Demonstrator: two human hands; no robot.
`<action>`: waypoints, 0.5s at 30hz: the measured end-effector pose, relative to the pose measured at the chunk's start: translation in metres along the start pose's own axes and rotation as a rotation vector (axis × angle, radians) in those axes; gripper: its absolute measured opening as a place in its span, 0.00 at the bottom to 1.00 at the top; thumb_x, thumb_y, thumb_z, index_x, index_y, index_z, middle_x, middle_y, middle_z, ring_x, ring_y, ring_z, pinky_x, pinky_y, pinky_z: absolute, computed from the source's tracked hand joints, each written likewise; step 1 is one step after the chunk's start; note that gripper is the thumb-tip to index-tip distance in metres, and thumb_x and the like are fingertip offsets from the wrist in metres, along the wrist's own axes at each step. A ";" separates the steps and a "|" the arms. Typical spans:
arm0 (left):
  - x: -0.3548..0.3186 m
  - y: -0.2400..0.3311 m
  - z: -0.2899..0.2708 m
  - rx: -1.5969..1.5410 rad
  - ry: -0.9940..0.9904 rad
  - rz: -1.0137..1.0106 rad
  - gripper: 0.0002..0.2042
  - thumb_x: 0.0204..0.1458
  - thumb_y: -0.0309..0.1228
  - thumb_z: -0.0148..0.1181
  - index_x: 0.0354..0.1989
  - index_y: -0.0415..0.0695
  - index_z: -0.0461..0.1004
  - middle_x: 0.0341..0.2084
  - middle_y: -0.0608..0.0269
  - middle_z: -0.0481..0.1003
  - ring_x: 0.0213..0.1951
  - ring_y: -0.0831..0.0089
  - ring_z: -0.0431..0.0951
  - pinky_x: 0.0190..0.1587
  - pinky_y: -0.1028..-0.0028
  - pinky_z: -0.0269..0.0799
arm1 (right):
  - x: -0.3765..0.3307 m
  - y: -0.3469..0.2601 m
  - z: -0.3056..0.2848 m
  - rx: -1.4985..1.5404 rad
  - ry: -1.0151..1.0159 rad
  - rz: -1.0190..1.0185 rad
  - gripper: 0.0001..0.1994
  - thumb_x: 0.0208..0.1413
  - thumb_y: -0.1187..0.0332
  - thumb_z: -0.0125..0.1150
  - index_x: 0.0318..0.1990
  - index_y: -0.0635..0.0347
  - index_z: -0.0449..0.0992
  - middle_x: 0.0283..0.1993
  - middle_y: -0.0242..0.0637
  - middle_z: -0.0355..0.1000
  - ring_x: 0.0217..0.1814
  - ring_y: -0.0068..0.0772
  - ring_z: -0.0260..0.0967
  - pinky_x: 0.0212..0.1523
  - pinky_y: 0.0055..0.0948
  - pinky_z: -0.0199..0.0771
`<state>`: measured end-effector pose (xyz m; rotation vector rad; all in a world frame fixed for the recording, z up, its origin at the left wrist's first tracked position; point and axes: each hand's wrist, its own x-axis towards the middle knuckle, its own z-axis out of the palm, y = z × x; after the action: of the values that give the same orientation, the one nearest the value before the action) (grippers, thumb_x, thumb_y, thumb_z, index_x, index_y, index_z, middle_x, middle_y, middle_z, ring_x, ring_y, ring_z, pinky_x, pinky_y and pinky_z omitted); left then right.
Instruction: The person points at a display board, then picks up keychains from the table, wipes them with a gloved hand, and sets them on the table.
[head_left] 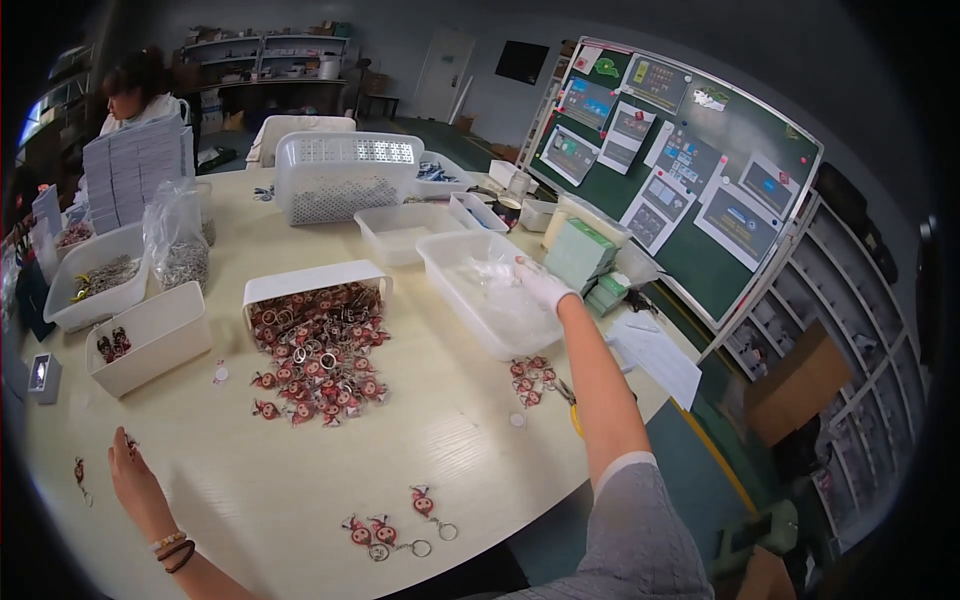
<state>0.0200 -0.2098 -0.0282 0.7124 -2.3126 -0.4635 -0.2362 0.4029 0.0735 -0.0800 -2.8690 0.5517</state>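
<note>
My left hand (140, 485), bare, is at the left side of the table with its fingers closed on a small keychain (131, 443), mostly hidden by the hand. My right hand (545, 286), in a white glove with bare fingertips, reaches into a translucent plastic bin (455, 310). Its fingers pinch at a clear plastic bag (492, 270) among others in the bin. Red figure keychains (325, 365) spill from a tipped white box (315, 282) between my hands. Three more keychains (422, 502) lie near the front edge, and a single keychain (81, 480) rests left of my left hand.
A white box (150, 345) with a few keychains stands at the left, before a bin of metal parts (100, 280). Scissors (572, 405) lie under my right forearm beside a small keychain pile (530, 378). Green boxes (580, 250) and papers (655, 355) are at the right. A person (140, 90) sits far left.
</note>
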 end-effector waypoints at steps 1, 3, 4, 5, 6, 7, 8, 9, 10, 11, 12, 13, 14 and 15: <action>-0.002 -0.015 0.006 0.003 0.012 0.045 0.17 0.50 0.19 0.47 0.50 0.40 0.64 0.39 0.53 0.69 0.39 0.58 0.71 0.39 0.66 0.68 | -0.009 -0.019 -0.016 0.172 -0.057 0.191 0.22 0.50 0.63 0.48 0.54 0.53 0.63 0.59 0.43 0.59 0.57 0.46 0.60 0.51 0.40 0.64; 0.001 -0.015 0.013 -0.018 0.016 0.099 0.18 0.50 0.18 0.46 0.51 0.39 0.63 0.38 0.53 0.69 0.40 0.59 0.71 0.40 0.67 0.68 | -0.002 -0.016 -0.042 0.332 -0.092 0.395 0.23 0.47 0.63 0.51 0.54 0.53 0.63 0.59 0.44 0.59 0.57 0.47 0.61 0.52 0.39 0.64; 0.004 -0.011 0.013 -0.052 -0.044 0.022 0.18 0.50 0.17 0.44 0.51 0.38 0.63 0.37 0.53 0.68 0.38 0.59 0.70 0.40 0.67 0.67 | 0.012 0.002 -0.055 0.100 -0.080 0.363 0.26 0.45 0.64 0.53 0.56 0.52 0.62 0.57 0.46 0.62 0.56 0.46 0.62 0.52 0.39 0.65; 0.006 -0.010 0.011 -0.075 -0.101 -0.063 0.18 0.50 0.17 0.43 0.51 0.38 0.63 0.35 0.53 0.67 0.37 0.60 0.69 0.40 0.67 0.67 | 0.024 0.014 -0.062 -0.129 -0.078 0.322 0.28 0.44 0.64 0.55 0.57 0.50 0.61 0.55 0.48 0.64 0.54 0.46 0.64 0.51 0.39 0.65; 0.006 -0.011 0.010 -0.073 -0.102 -0.072 0.18 0.50 0.17 0.43 0.51 0.38 0.63 0.35 0.53 0.67 0.37 0.60 0.69 0.40 0.67 0.67 | 0.028 0.013 -0.067 -0.134 -0.083 0.315 0.28 0.44 0.64 0.55 0.57 0.50 0.61 0.55 0.48 0.64 0.54 0.46 0.64 0.51 0.39 0.65; 0.006 -0.012 0.008 -0.010 -0.086 -0.053 0.18 0.50 0.16 0.42 0.51 0.38 0.63 0.35 0.54 0.66 0.36 0.60 0.69 0.39 0.68 0.67 | 0.031 0.011 -0.070 -0.181 -0.029 0.268 0.30 0.43 0.64 0.56 0.58 0.51 0.60 0.52 0.50 0.66 0.53 0.46 0.65 0.51 0.40 0.65; 0.006 -0.013 0.006 0.055 -0.069 -0.033 0.18 0.49 0.16 0.41 0.51 0.38 0.63 0.35 0.55 0.65 0.34 0.61 0.68 0.38 0.68 0.67 | 0.034 0.009 -0.074 -0.224 0.025 0.219 0.31 0.42 0.63 0.57 0.58 0.51 0.59 0.49 0.52 0.67 0.52 0.47 0.66 0.51 0.40 0.66; 0.007 -0.006 0.005 0.050 -0.067 -0.036 0.18 0.49 0.16 0.41 0.51 0.38 0.63 0.35 0.55 0.65 0.34 0.61 0.68 0.38 0.68 0.67 | 0.038 0.015 -0.084 -0.227 0.028 0.216 0.31 0.42 0.63 0.57 0.58 0.51 0.59 0.49 0.52 0.67 0.52 0.47 0.66 0.51 0.40 0.66; 0.009 0.002 0.003 -0.040 -0.113 -0.137 0.19 0.49 0.16 0.41 0.51 0.38 0.63 0.35 0.56 0.65 0.34 0.62 0.68 0.38 0.69 0.67 | 0.041 0.020 -0.096 -0.164 0.171 0.157 0.31 0.43 0.65 0.57 0.59 0.53 0.57 0.40 0.48 0.69 0.36 0.37 0.67 0.36 0.34 0.69; 0.011 0.008 0.003 -0.130 -0.162 -0.233 0.19 0.49 0.16 0.40 0.52 0.38 0.62 0.36 0.58 0.64 0.33 0.63 0.68 0.38 0.69 0.67 | 0.043 0.025 -0.104 -0.099 0.313 0.100 0.32 0.44 0.66 0.57 0.59 0.55 0.55 0.31 0.44 0.72 0.20 0.28 0.69 0.22 0.28 0.72; 0.009 0.003 0.001 -0.120 -0.157 -0.240 0.19 0.49 0.16 0.40 0.52 0.38 0.62 0.36 0.58 0.64 0.33 0.63 0.68 0.38 0.69 0.67 | 0.038 0.006 -0.111 -0.005 0.363 0.162 0.33 0.43 0.65 0.56 0.60 0.53 0.54 0.40 0.50 0.69 0.34 0.41 0.68 0.37 0.35 0.68; 0.007 -0.004 -0.004 -0.099 -0.153 -0.254 0.20 0.49 0.17 0.42 0.53 0.40 0.62 0.40 0.58 0.64 0.36 0.62 0.68 0.39 0.69 0.67 | 0.027 -0.021 -0.124 0.095 0.406 0.223 0.34 0.42 0.63 0.56 0.60 0.50 0.53 0.49 0.56 0.67 0.49 0.54 0.67 0.52 0.42 0.64; 0.006 -0.007 -0.006 -0.092 -0.155 -0.259 0.21 0.49 0.17 0.43 0.54 0.41 0.61 0.43 0.58 0.64 0.38 0.61 0.69 0.40 0.69 0.67 | 0.019 -0.035 -0.139 0.074 0.484 0.216 0.34 0.42 0.63 0.55 0.61 0.50 0.52 0.49 0.56 0.67 0.49 0.54 0.66 0.51 0.41 0.64; 0.004 -0.008 -0.005 -0.090 -0.153 -0.255 0.21 0.49 0.17 0.43 0.54 0.41 0.61 0.43 0.58 0.64 0.38 0.61 0.69 0.40 0.69 0.67 | 0.014 -0.042 -0.155 0.051 0.562 0.210 0.35 0.42 0.63 0.55 0.61 0.49 0.50 0.49 0.57 0.67 0.49 0.55 0.66 0.51 0.41 0.65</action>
<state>0.0243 -0.2194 -0.0267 0.9617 -2.3337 -0.7562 -0.2157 0.4210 0.2326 -0.4554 -2.3100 0.5361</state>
